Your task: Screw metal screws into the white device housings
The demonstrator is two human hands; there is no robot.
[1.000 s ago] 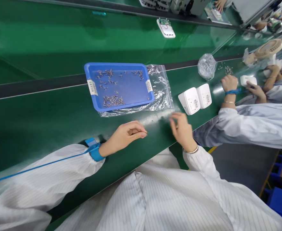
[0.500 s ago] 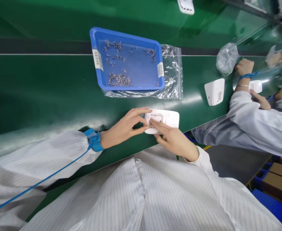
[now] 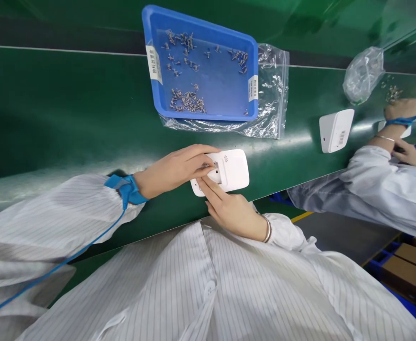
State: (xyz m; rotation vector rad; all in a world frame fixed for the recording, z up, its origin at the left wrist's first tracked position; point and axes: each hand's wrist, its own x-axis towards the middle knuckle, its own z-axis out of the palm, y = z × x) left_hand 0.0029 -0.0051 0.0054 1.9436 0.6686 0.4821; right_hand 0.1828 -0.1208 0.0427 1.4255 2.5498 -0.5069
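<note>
left hand [image 3: 177, 169] with back upward, fingers bent, right hand [image 3: 233, 210] with fingers extended, both hands' fingertips close together

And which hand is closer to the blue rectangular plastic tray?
Left. In the picture, the left hand is below the tray; the right hand is farther below, over the green table edge.

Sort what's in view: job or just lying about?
Job:
white device, left hand and right hand on it
likely small metal parts in blue tray
perhaps second white device

Apparently lying about:
flat clear bag beneath tray
crumpled clear bag
</note>
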